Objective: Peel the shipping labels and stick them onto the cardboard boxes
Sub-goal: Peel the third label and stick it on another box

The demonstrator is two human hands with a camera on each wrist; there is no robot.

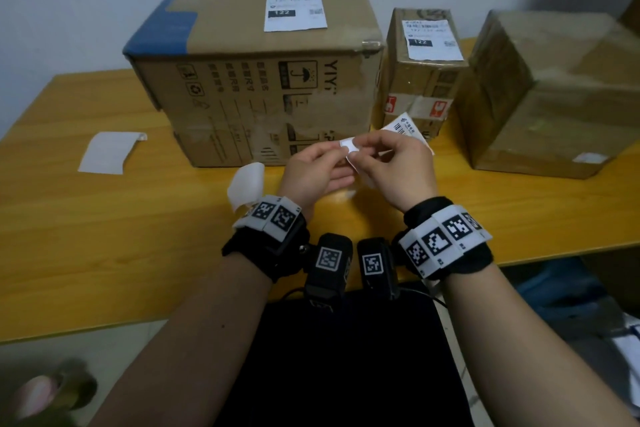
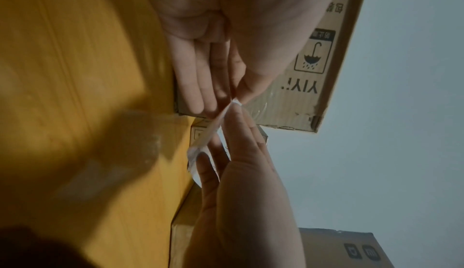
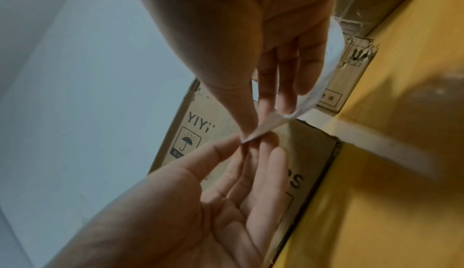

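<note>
Both hands hold a white shipping label (image 1: 404, 126) just above the table, in front of the large cardboard box (image 1: 263, 107). My left hand (image 1: 341, 148) pinches the label's near corner between thumb and forefinger. My right hand (image 1: 365, 151) pinches the same label (image 3: 266, 126) right beside it; the rest of the sheet curls behind its fingers. The pinched strip (image 2: 213, 128) runs between the two hands in the left wrist view. The large box and the small box (image 1: 419, 87) each carry a stuck label on top. The right box (image 1: 554, 90) shows none.
The boxes stand in a row along the back of a yellow wooden table (image 1: 104, 236). A flat white backing sheet (image 1: 107, 152) lies at the left, and a curled one (image 1: 246, 184) lies beside my left wrist. A grey wall stands behind.
</note>
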